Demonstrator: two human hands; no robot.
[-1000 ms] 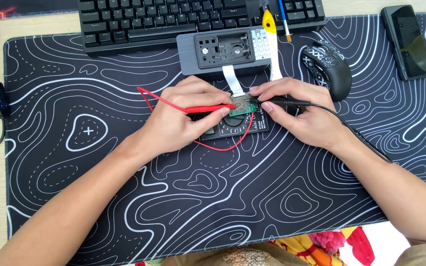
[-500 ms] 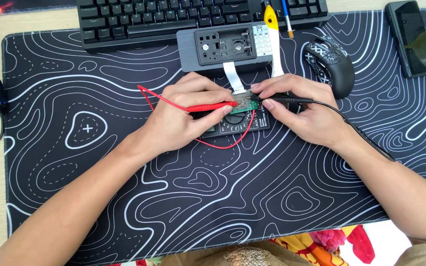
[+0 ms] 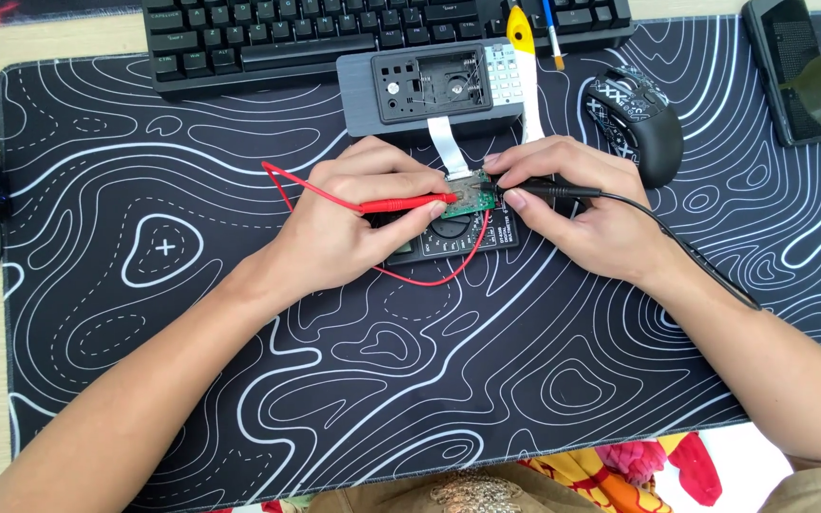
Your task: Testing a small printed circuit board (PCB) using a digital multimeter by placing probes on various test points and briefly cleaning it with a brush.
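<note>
My left hand [image 3: 353,223] holds a red test probe [image 3: 401,202] with its tip on a small green circuit board [image 3: 472,196]. My right hand [image 3: 572,209] holds a black test probe [image 3: 558,191], its tip on the same board's right edge. A white ribbon cable [image 3: 448,144] joins the board to an opened grey device case [image 3: 429,87] just beyond. A black multimeter [image 3: 448,237] lies under my hands, mostly hidden. The red lead [image 3: 429,280] loops in front of it.
All this lies on a black desk mat with white contour lines [image 3: 334,380]. A black keyboard [image 3: 334,33] is at the far edge, a black mouse [image 3: 639,119] at right, a dark phone [image 3: 795,66] far right. A yellow-handled tool [image 3: 523,38] rests by the case.
Both hands and probes stay on the circuit board. Only the view has shifted slightly.
</note>
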